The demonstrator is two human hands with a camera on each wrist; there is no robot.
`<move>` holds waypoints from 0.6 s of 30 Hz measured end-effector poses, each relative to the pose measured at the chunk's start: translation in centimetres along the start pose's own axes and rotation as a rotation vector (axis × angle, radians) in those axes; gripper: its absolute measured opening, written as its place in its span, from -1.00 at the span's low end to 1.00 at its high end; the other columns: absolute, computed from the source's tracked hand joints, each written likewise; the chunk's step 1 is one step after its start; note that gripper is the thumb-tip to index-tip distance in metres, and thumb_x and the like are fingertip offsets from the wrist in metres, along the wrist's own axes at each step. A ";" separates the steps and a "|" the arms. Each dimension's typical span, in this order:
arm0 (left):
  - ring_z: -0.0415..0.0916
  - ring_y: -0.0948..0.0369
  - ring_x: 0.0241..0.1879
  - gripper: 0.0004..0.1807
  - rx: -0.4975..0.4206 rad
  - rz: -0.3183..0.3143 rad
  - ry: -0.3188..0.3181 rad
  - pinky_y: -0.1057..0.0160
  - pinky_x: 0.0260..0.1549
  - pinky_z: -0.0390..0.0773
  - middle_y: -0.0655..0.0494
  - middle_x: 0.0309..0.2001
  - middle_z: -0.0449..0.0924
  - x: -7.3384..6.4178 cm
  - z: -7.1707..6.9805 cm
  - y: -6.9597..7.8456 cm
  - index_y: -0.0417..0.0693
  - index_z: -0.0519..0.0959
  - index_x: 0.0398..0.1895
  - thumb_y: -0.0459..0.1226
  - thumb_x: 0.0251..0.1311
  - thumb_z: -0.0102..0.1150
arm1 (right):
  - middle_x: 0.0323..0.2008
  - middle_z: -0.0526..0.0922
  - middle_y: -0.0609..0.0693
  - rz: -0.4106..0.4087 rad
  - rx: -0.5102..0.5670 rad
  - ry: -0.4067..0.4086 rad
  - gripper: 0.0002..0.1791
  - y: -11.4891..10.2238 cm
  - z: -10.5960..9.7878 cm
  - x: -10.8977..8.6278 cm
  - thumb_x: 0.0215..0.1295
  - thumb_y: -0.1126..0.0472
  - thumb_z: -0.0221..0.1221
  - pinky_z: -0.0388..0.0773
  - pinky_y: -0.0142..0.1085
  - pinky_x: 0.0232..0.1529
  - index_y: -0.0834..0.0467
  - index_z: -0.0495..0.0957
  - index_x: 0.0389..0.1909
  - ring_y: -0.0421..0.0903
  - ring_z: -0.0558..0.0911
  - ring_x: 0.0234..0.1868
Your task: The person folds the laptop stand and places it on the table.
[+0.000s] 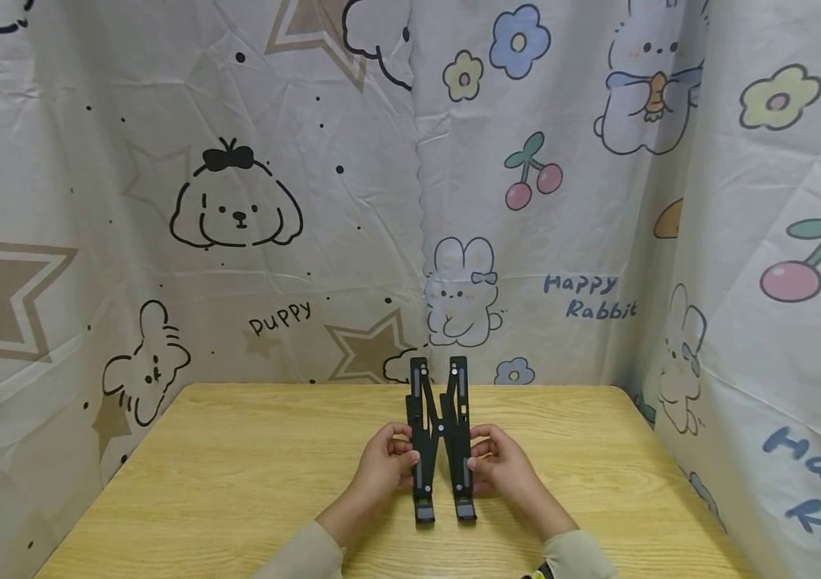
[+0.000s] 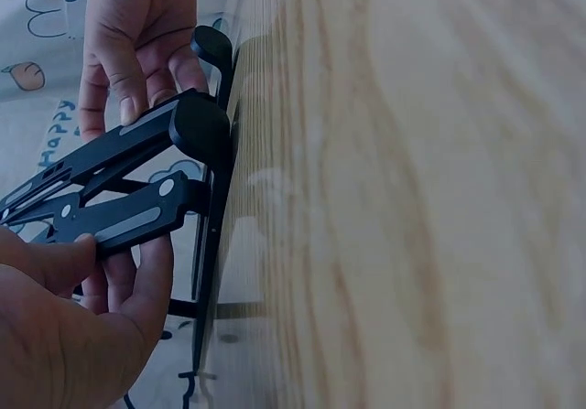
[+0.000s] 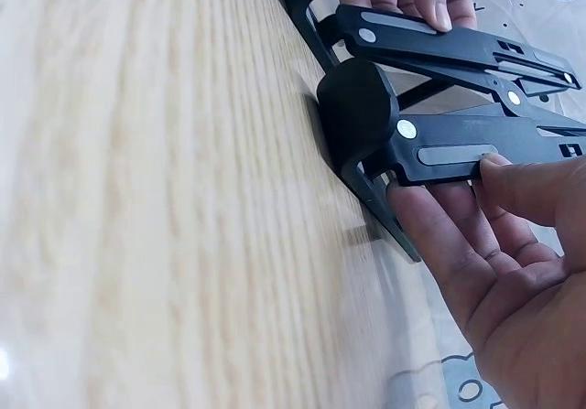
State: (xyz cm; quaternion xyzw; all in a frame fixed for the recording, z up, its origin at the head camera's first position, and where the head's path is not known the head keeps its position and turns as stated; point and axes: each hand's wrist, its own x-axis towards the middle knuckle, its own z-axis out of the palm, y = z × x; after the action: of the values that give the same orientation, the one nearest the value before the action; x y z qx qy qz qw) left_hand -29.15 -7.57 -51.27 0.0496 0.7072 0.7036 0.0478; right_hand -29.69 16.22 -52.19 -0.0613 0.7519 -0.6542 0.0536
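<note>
A black folding laptop stand [image 1: 459, 450] stands on the table in the middle of the head view, its two long arms joined by crossing bars. My left hand [image 1: 383, 465] pinches the left arm, thumb on top and fingers beneath. On the other side, my right hand [image 1: 504, 462] holds the right arm in the same way. Grey pads line the arms, and the near ends carry upturned lips. In the left wrist view the laptop stand [image 2: 137, 221] shows its base legs resting on the wood, with the upper arms raised above them.
The light wooden table [image 1: 251, 450] spreads out on both sides of the stand. Behind it and along the sides hangs a white curtain [image 1: 352, 265] printed with cartoon animals, stars, flowers and cherries. The far table edge meets this cloth.
</note>
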 end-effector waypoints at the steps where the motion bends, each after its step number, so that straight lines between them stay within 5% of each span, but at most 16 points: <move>1: 0.56 0.08 -0.24 -0.65 0.000 0.001 -0.002 -0.03 -0.36 0.73 -0.02 -0.18 0.45 0.0 0.0 0.0 -0.14 0.45 0.16 -0.51 0.37 0.16 | -0.12 0.51 0.25 0.000 0.003 -0.001 -0.57 0.0 0.1 0.0 0.37 0.51 0.17 0.74 0.03 -0.36 0.19 0.42 0.20 -0.01 0.66 -0.30; 18: 0.55 0.10 -0.25 -0.66 -0.001 0.008 -0.023 -0.02 -0.36 0.74 -0.01 -0.19 0.45 0.5 0.1 -0.1 -0.14 0.46 0.17 -0.50 0.38 0.16 | -0.18 0.50 0.14 0.004 0.028 0.023 -0.56 -0.4 1.7 -0.1 0.37 0.50 0.19 0.75 0.02 -0.35 0.18 0.43 0.22 -0.02 0.62 -0.28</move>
State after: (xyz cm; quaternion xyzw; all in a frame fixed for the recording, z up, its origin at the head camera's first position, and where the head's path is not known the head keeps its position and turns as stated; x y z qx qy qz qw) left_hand -29.61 -7.40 -51.35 0.0606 0.7060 0.7036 0.0529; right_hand -29.30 14.57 -52.07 -0.0516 0.7435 -0.6651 0.0468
